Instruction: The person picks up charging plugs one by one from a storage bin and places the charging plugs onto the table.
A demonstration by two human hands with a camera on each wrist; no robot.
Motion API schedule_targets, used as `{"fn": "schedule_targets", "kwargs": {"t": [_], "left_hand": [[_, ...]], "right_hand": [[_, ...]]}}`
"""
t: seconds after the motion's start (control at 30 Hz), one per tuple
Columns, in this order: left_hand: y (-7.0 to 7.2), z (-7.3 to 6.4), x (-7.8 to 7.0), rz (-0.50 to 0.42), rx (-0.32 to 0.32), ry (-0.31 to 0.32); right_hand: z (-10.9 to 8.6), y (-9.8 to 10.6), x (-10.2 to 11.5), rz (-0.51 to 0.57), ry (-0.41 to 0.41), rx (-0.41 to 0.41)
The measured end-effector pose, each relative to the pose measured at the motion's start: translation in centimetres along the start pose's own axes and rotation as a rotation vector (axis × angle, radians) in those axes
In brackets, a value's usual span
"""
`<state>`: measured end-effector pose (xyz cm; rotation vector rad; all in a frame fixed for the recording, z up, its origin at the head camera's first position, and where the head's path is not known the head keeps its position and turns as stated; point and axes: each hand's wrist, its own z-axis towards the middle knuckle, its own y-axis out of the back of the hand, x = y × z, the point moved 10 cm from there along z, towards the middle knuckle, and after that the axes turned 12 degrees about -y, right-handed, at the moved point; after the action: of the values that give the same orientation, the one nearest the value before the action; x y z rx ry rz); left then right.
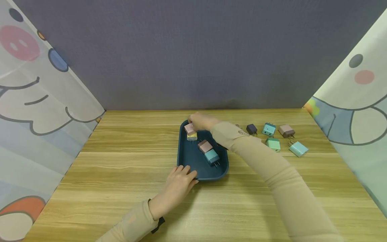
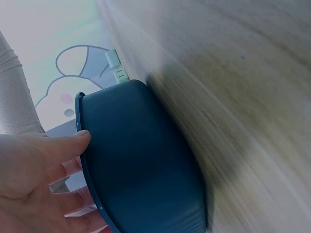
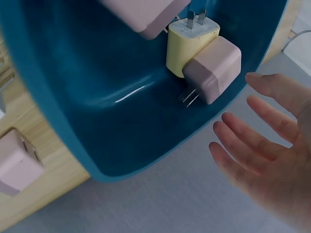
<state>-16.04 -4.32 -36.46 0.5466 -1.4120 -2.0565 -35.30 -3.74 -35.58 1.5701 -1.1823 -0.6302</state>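
Observation:
A dark blue plastic tub [image 1: 211, 179] sits on the wooden table. My left hand [image 1: 178, 183] grips its near left rim, thumb on the outer wall and fingers over the edge in the left wrist view. Inside, a pink charger plug [image 3: 214, 70] leans against a yellow charger plug [image 3: 187, 51] in the far left corner. A mauve plug [image 1: 205, 146] and a teal plug [image 1: 212, 156] lie end to end nearer the middle. At the far rim, my right hand [image 3: 272, 141] is spread beside the pink plug, holding nothing in the right wrist view.
Right of the tub lie several more plugs: dark purple [image 1: 251, 129], teal with sockets [image 1: 268, 129], mauve [image 1: 286, 131], green [image 1: 273, 144] and light blue [image 1: 298, 148]. My right forearm covers part of that area. A grey panel [image 1: 193, 67] stands behind the table.

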Motion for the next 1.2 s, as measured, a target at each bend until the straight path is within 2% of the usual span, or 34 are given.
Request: {"fn": "schedule_targets", "kwargs": {"t": [0.23,0.9,1.2], "left_hand": [[0.2,0.0,-0.2,0.007,-0.017,-0.009],[0.0,0.1,-0.1,0.004,-0.003,0.006],[0.0,0.1,-0.1,0.01,0.001,0.005]], "right_hand": [[0.2,-0.7,0.6,0.017,-0.001,0.013],[1.7,-1.3,1.2,-0.011,0.011,-0.032],[1.9,-1.5,1.4,-0.057,0.02,-0.052]]}}
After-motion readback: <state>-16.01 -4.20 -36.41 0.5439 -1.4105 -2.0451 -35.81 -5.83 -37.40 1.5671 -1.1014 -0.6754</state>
